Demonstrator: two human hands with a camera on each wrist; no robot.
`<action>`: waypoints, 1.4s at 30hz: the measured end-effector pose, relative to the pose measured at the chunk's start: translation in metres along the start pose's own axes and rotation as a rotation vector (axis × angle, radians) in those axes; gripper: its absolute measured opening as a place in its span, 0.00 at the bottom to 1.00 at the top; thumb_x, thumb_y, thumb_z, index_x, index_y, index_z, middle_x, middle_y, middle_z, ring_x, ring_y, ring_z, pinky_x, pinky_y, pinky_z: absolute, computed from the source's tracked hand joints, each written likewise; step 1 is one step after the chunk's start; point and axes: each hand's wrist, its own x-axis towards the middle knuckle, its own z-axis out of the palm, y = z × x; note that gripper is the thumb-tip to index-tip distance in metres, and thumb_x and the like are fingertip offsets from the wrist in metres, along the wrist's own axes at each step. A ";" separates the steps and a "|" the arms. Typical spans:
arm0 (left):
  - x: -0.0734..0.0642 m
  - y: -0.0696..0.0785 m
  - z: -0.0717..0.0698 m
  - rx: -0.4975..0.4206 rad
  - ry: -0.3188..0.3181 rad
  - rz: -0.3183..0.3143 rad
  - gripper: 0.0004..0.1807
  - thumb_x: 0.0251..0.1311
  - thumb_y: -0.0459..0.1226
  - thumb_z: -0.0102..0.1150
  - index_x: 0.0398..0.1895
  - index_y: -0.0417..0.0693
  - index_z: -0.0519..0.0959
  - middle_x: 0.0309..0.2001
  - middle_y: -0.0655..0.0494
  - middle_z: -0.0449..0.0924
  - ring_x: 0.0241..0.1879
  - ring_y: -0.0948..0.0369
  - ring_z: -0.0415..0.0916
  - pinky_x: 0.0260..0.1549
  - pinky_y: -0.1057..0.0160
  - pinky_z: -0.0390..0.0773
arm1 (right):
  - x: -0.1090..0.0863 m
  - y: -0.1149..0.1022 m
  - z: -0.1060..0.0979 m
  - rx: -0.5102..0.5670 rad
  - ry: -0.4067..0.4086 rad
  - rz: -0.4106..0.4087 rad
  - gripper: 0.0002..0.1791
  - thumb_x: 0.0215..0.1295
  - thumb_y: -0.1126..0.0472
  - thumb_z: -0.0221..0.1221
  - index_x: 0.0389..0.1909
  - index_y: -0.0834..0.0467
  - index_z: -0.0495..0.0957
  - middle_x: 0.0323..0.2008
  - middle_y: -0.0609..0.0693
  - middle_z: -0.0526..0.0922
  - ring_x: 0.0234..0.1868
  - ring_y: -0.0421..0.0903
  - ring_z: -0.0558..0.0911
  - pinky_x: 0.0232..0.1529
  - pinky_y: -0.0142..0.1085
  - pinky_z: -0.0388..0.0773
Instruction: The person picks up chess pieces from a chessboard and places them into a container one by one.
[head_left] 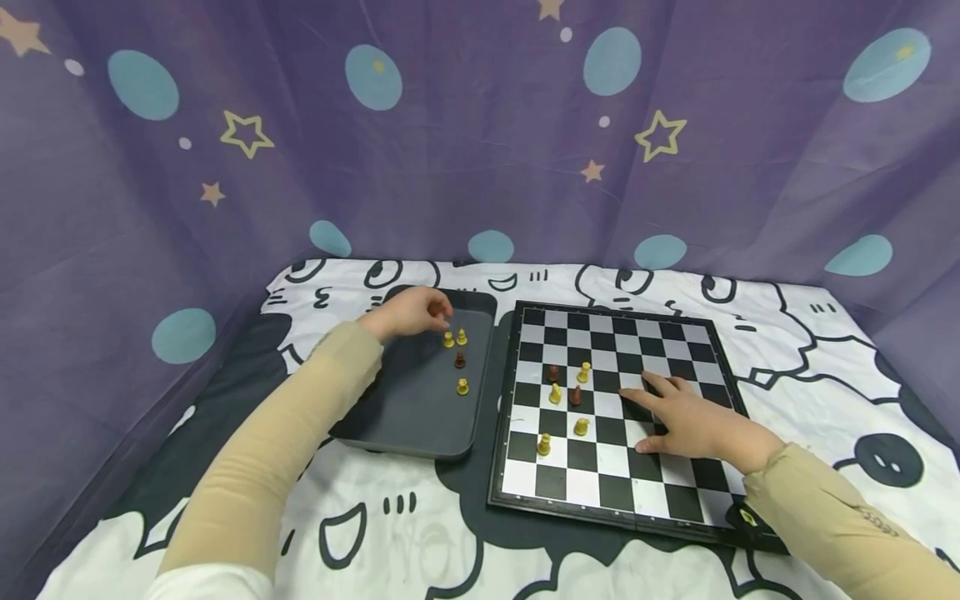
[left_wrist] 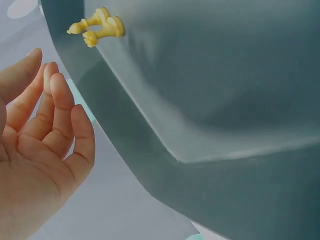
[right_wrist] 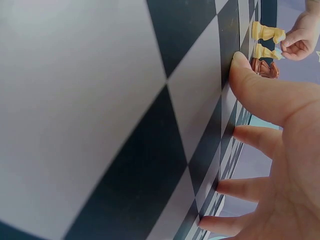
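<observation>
My left hand [head_left: 418,312] hovers over the far part of a dark grey tray [head_left: 405,417], fingers loosely bent. In the left wrist view a gap separates thumb and fingers, with nothing between them. Close by, two yellow chess pieces [left_wrist: 107,27] stand side by side in the tray. Nearer me in it are a brown chess piece [head_left: 460,359] and another yellow one [head_left: 462,387]. My right hand [head_left: 686,421] rests spread fingertips on the right half of a black-and-white chessboard [head_left: 615,458], holding nothing. To its left stand several yellow pieces [head_left: 581,427] and two brown pieces [head_left: 575,396].
The tray lies directly left of the board, on a white cloth [head_left: 397,533] with black cartoon drawings. The board's raised black rim [head_left: 570,508] runs around its squares. Behind the table hangs a purple curtain [head_left: 480,167] with stars and blue ovals.
</observation>
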 end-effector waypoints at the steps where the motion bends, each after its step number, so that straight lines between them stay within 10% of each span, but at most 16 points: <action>1: 0.000 0.001 0.000 0.001 0.003 0.007 0.12 0.60 0.32 0.60 0.45 0.34 0.78 0.37 0.46 0.79 0.36 0.56 0.74 0.39 0.59 0.74 | 0.000 0.000 0.000 0.000 0.000 -0.001 0.44 0.50 0.36 0.63 0.66 0.52 0.66 0.67 0.71 0.56 0.63 0.77 0.57 0.52 0.68 0.64; 42: 0.022 0.089 0.037 0.025 -0.107 0.224 0.12 0.61 0.33 0.60 0.46 0.38 0.79 0.33 0.52 0.79 0.32 0.61 0.73 0.35 0.65 0.72 | 0.000 0.001 -0.001 0.007 -0.012 0.000 0.44 0.51 0.36 0.62 0.67 0.52 0.65 0.67 0.71 0.56 0.63 0.78 0.56 0.52 0.69 0.63</action>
